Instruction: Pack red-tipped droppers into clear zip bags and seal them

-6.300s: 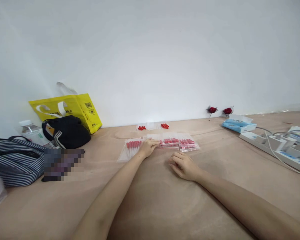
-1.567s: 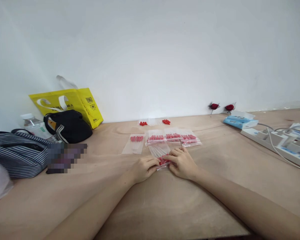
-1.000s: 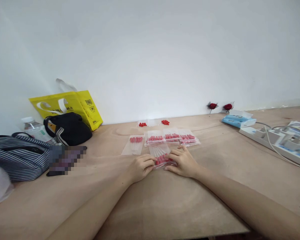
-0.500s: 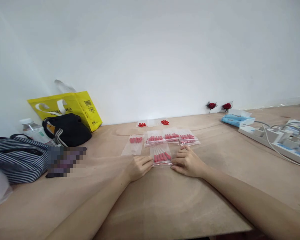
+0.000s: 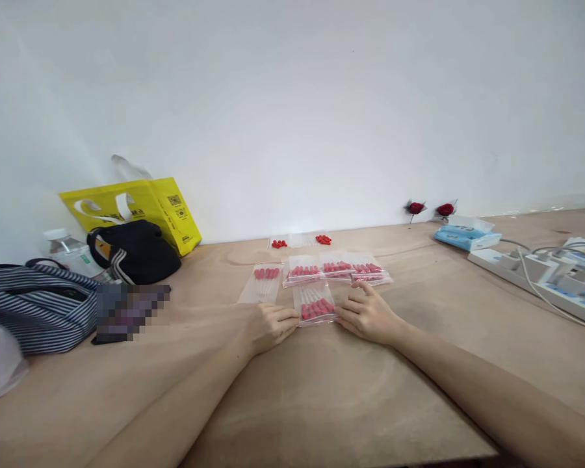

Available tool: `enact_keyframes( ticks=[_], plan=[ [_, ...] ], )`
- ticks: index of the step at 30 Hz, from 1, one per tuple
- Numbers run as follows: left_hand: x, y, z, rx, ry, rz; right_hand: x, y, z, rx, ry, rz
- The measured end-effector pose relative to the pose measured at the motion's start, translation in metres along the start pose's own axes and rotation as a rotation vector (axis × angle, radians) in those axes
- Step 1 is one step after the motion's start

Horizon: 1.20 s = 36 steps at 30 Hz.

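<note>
A clear zip bag point(image 5: 314, 305) of red-tipped sticks lies flat between my hands. My left hand point(image 5: 273, 327) pinches its near left corner, fingers pressed together. My right hand point(image 5: 368, 315) has its fingers closed at the bag's near right corner, the index finger reaching forward. Just behind are more clear bags with red-tipped sticks: a left one point(image 5: 304, 269), a middle one point(image 5: 337, 267) and a right one point(image 5: 370, 271). Another clear bag point(image 5: 263, 283) with red-tipped sticks lies beyond my left hand. By the wall lie small red pieces point(image 5: 279, 244) and a second red bunch point(image 5: 324, 240).
On the left stand a yellow bag point(image 5: 175, 214), a black pouch point(image 5: 139, 253), a bottle point(image 5: 73, 253) and a striped bag point(image 5: 43, 309). Toward the right are two dark red flowers point(image 5: 416, 208), a blue tissue pack point(image 5: 468, 234) and a power strip point(image 5: 541, 270) with cables.
The red-tipped ends in the near bag look more evenly lined up. My right index finger has straightened forward slightly. The view has shifted a little.
</note>
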State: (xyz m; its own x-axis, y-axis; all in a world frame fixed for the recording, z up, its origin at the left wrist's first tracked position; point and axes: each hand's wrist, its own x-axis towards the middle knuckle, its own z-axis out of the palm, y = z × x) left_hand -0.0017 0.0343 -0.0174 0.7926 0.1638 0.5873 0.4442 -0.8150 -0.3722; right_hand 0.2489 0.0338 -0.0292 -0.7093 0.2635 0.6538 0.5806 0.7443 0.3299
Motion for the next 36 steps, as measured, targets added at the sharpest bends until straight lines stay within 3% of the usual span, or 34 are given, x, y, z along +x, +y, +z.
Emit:
enact_keyframes(
  ticks=[13, 23, 30, 36],
  plan=[
    [0.0, 0.0013, -0.0013, -0.01, 0.006, -0.01, -0.0011, 0.0028, 0.005, -0.034, 0.036, -0.116],
    [0.0033, 0.0017, -0.0023, -0.018, 0.018, -0.007, 0.0005, 0.0024, 0.0052, -0.029, 0.049, -0.089],
    [0.0002, 0.0009, -0.0012, -0.035, 0.035, -0.085, -0.0049, 0.0066, 0.0057, -0.061, 0.106, -0.128],
    [0.0025, 0.0009, 0.0016, 0.043, 0.049, 0.013, -0.0023, 0.0063, 0.0058, -0.07, 0.13, -0.169]
  ],
)
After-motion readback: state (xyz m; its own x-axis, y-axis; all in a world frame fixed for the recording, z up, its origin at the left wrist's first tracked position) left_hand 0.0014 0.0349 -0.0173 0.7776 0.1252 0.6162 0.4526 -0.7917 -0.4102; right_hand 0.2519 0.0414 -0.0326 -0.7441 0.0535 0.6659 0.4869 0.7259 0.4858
